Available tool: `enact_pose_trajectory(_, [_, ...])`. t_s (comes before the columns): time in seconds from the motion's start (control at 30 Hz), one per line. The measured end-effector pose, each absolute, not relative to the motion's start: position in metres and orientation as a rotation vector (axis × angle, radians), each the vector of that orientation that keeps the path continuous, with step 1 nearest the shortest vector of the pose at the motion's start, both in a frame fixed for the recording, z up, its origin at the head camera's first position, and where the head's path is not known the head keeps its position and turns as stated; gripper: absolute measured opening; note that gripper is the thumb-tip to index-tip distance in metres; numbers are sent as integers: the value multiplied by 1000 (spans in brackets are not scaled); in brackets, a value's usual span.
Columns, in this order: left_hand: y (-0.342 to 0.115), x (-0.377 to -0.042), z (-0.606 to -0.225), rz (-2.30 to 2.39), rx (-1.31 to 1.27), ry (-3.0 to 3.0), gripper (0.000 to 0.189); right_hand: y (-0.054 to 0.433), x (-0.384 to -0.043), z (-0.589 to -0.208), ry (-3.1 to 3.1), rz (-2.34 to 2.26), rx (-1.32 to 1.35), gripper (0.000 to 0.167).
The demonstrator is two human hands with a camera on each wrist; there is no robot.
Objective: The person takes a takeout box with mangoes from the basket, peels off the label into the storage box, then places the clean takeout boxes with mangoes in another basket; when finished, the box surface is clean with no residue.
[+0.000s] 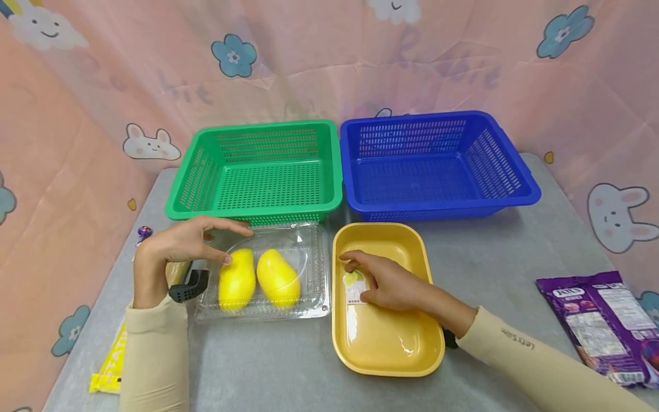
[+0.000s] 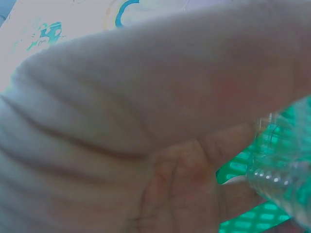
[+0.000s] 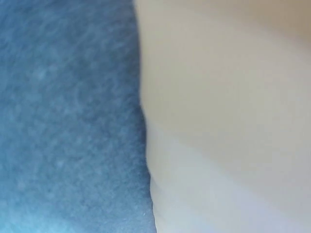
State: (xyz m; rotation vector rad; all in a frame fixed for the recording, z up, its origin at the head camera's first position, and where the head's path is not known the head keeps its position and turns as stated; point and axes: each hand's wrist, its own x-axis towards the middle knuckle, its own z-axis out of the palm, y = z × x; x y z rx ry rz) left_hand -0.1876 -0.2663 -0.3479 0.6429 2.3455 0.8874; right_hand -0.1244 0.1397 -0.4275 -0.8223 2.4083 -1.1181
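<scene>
My left hand (image 1: 190,243) is over the left part of a clear plastic clamshell box (image 1: 315,269), fingers extended toward its back edge and thumb near the lid. Inside the box are two yellow mangoes (image 1: 278,277). In the left wrist view, the fingers and palm overlap the ridged clear plastic. My right hand (image 1: 393,283) reaches into a yellow tray (image 1: 391,349), its thumb and curled fingers at the edges of a small card (image 1: 354,294) printed with yellow fruit. Only sleeve and grey table show in the right wrist view.
Behind stand a green basket (image 1: 254,213) and a blue basket (image 1: 443,206). A purple packet (image 1: 599,326) lies at the right. Left of my forearm are a yellow packet (image 1: 109,372) and a purple-wrapped lollipop (image 1: 145,231). A pink patterned curtain (image 1: 319,63) surrounds the table.
</scene>
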Motion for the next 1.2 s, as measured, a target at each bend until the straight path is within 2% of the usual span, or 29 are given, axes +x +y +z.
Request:
enact_pose_trajectory(0.3, [-266, -188, -348, 883, 644, 2347, 54, 142, -124, -426, 2394, -1164, -840, 72])
enact_pose_trajectory(0.53, [-265, -189, -348, 888, 660, 2341, 54, 147, -121, -414, 2327, -1363, -881, 51])
enact_pose_trajectory(0.87, [-269, -179, -340, 848, 685, 2382, 55, 180, -127, -385, 2530, -1412, -936, 34])
enact_pose_trajectory(0.97, [-272, -177, -338, 860, 685, 2385, 56, 202, -137, -377, 2729, -1487, -858, 31])
enact_pose_trajectory(1.2, [-282, -178, -338, 928, 610, 2332, 55, 257, -162, -382, 3164, -1806, -407, 22])
